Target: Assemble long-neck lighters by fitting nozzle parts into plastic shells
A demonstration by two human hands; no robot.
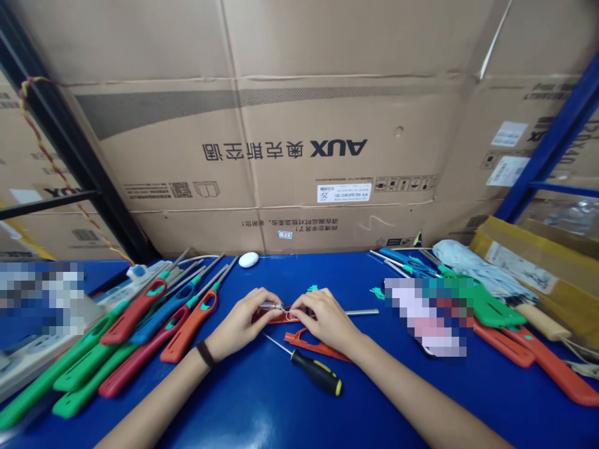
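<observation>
My left hand (246,318), a dark band at its wrist, pinches a small silvery metal part (277,306) over one orange-red half of an opened long-reach lighter's handle (281,317). Close beside it, my right hand (327,319) has its fingertips closed on a thin white wire (290,315); its palm covers much of the work. A metal lighter tube (365,312) sticks out past the right hand. Just below lies the other orange-red handle half (304,340), partly under that hand. A black and yellow screwdriver (318,373) rests nearer me, its tip pointing toward my left hand.
Several coloured long-reach lighters (187,330) are piled at left beside a white power strip (28,368). More lighter parts (500,305), a light-blue cloth item (477,268) and a yellow-taped carton (519,262) crowd the right. A large cardboard sheet (281,112) stands behind.
</observation>
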